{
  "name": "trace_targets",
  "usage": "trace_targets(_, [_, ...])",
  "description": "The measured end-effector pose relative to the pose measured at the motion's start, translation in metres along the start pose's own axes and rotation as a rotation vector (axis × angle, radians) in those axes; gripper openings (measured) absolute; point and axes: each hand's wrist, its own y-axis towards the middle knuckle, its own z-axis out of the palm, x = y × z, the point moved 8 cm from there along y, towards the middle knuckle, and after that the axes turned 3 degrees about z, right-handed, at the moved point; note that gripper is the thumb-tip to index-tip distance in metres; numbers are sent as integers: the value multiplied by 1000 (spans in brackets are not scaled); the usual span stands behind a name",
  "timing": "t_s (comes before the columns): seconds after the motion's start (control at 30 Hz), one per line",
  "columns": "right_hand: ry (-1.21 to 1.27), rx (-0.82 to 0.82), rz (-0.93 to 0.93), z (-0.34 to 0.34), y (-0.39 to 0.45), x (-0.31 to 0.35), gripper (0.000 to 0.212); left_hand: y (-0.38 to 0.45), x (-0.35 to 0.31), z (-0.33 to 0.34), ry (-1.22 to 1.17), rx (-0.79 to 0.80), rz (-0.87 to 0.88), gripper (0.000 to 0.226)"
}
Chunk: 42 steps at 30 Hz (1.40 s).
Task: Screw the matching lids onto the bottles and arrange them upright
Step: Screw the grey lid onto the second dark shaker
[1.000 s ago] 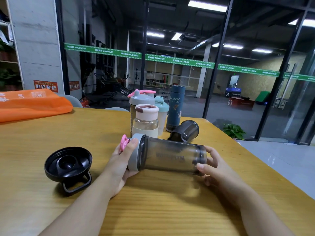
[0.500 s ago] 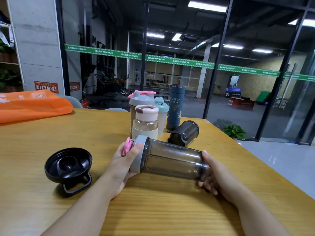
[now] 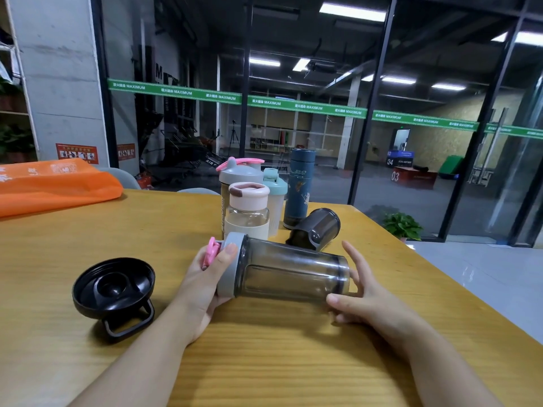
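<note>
A smoky transparent shaker bottle [image 3: 291,271] lies sideways just above the wooden table [image 3: 264,362], its grey lid [image 3: 232,265] with a pink flip cap pointing left. My left hand [image 3: 202,286] is wrapped around that lid. At the bottle's base, my right hand [image 3: 367,298] has its fingers spread, thumb and fingertips only near the rim. A black lid [image 3: 113,287] with a carry loop lies upside down to the left. Behind, a dark lidless bottle [image 3: 317,229] lies on its side.
Several capped bottles stand upright behind: a glass one with a pink lid [image 3: 246,212], a grey shaker [image 3: 239,174], a mint one [image 3: 274,186], a blue flask [image 3: 299,186]. An orange bag [image 3: 55,183] lies far left. The table's edge [image 3: 440,292] runs along the right.
My right hand has loosened from the bottle's base and its fingers have spread. The bottle has tilted slightly, base end lower. The left hand still holds the lid.
</note>
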Motion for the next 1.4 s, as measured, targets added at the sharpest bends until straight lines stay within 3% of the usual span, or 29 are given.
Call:
trace_targets(0.23, [-13,5,-53,1,3,5,86,0,0,-1,0,-34,-7,48])
trace_targets(0.5, [-118,-100,-59,-5,0,9,76,0,1,-4,-1,-43,-20,88])
trace_targets(0.83, [-191,-182,-29,-11,-1,6,62,1,3,-4,11,-35,-30,97])
trace_targets(1.03, [-179,-242,44,-13,-1,3,45,-4,1,2,43,-6,-33,65])
trace_targets(1.17, [-170,-223,133,-13,3,-4,64,-7,-1,5,69,22,-30,56])
trace_targets(1.4, [-219,-193,159,-11,5,-6,71,-5,-1,6,57,39,-15,54])
